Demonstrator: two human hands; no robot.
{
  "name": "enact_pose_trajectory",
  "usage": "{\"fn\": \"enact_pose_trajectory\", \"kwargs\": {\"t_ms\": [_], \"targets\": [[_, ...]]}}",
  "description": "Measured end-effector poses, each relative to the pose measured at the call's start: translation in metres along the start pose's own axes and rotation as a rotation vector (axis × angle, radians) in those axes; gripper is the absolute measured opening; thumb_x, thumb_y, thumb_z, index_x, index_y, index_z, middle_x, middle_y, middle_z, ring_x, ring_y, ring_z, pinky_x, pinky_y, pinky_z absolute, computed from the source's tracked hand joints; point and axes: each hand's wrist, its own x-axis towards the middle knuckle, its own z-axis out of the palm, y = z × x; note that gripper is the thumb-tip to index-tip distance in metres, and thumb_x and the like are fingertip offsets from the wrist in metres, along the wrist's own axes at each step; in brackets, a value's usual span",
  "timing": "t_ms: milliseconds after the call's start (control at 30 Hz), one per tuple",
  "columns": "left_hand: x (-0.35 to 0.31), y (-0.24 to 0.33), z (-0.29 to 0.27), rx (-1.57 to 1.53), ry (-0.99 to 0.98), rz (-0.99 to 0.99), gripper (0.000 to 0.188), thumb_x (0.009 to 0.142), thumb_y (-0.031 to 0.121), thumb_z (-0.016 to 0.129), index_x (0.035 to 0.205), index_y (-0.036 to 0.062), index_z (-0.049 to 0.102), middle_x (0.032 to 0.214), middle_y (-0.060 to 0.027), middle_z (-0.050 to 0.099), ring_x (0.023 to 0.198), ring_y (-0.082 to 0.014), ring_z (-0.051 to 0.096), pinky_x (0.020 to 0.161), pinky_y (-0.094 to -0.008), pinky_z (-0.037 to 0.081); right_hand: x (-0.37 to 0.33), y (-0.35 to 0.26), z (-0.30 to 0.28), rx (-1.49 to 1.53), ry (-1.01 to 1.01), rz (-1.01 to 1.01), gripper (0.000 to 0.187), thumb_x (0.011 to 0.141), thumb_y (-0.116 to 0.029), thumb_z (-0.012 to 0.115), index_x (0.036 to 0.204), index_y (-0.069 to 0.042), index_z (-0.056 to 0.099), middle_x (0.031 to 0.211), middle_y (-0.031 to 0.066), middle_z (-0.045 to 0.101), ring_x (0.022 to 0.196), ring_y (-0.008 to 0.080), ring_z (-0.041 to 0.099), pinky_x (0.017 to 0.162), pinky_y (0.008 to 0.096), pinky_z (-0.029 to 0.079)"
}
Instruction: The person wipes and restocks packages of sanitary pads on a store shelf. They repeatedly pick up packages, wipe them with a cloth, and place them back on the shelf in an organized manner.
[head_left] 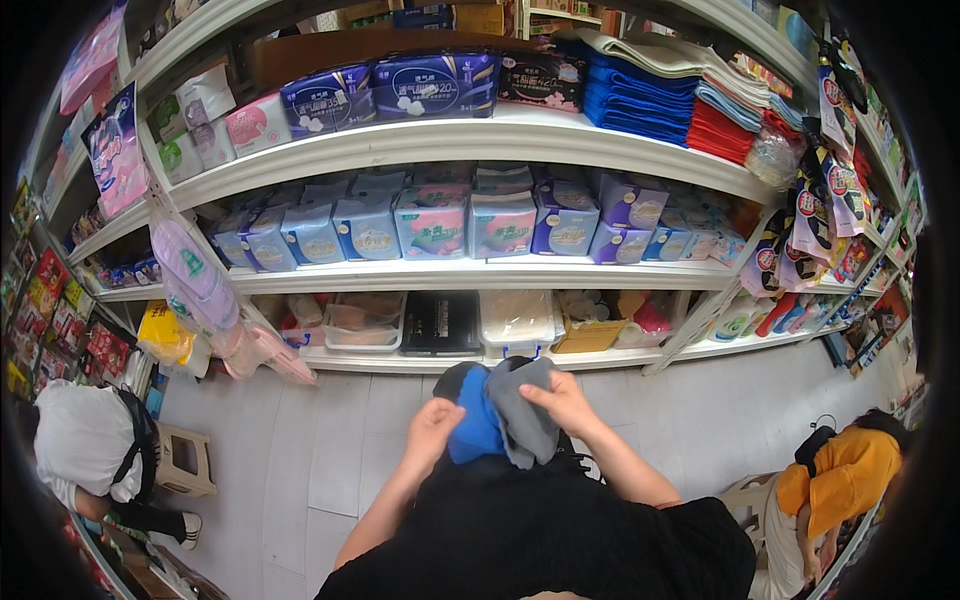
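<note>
In front of my body, low over my lap, I hold folded cloth in both hands. My left hand [433, 428] is closed, fingertips pinched on the left edge of a blue cloth [477, 425]. Closed on the upper right side of a grey cloth [527, 425], my right hand [562, 402] keeps its thumb on the front. The grey cloth lies against the blue one and partly covers it. A dark grey patch shows behind the blue cloth; I cannot tell whether it is cloth or clothing.
White shelving [480, 270] curves ahead with wrapped packs [432, 222] and stacked towels [640, 92]. Clear bins [365, 320] sit on the bottom shelf. A person in white [85, 435] is at left beside a stool [186, 460]; another in orange [840, 478] is at right.
</note>
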Motion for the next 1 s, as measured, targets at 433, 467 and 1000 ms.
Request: {"fn": "enact_pose_trajectory", "kwargs": {"t_ms": [433, 467, 1000], "targets": [[0.006, 0.019, -0.006, -0.472, 0.013, -0.069, 0.043, 0.083, 0.011, 0.061, 0.121, 0.0012, 0.043, 0.101, -0.0079, 0.058, 0.093, -0.0152, 0.057, 0.085, -0.0293, 0.046, 0.027, -0.006, -0.013, 0.451, -0.130, 0.172, 0.028, 0.084, -0.011, 0.059, 0.110, -0.002, 0.054, 0.103, 0.0064, 0.060, 0.091, 0.0147, 0.059, 0.080, 0.0292, 0.047], [0.000, 0.021, -0.010, -0.506, 0.066, -0.068, 0.044, 0.083, 0.010, 0.061, 0.122, 0.0013, 0.042, 0.100, -0.0082, 0.059, 0.092, -0.0149, 0.057, 0.084, -0.0291, 0.046, 0.026, -0.007, -0.015, 0.478, -0.147, 0.180, 0.027, 0.084, -0.010, 0.058, 0.110, -0.002, 0.054, 0.103, 0.0061, 0.060, 0.090, 0.0144, 0.059, 0.079, 0.0286, 0.047], [0.010, -0.011, 0.036, -0.116, 0.109, -0.056, 0.056, 0.082, 0.028, 0.064, 0.125, 0.0000, 0.040, 0.114, -0.0110, 0.051, 0.107, -0.0155, 0.045, 0.091, -0.0287, 0.036, 0.040, 0.009, 0.004, -0.184, -0.426, 0.001, 0.030, 0.086, -0.018, 0.057, 0.108, 0.002, 0.055, 0.101, 0.0093, 0.062, 0.093, 0.0144, 0.055, 0.083, 0.0289, 0.043]]}}
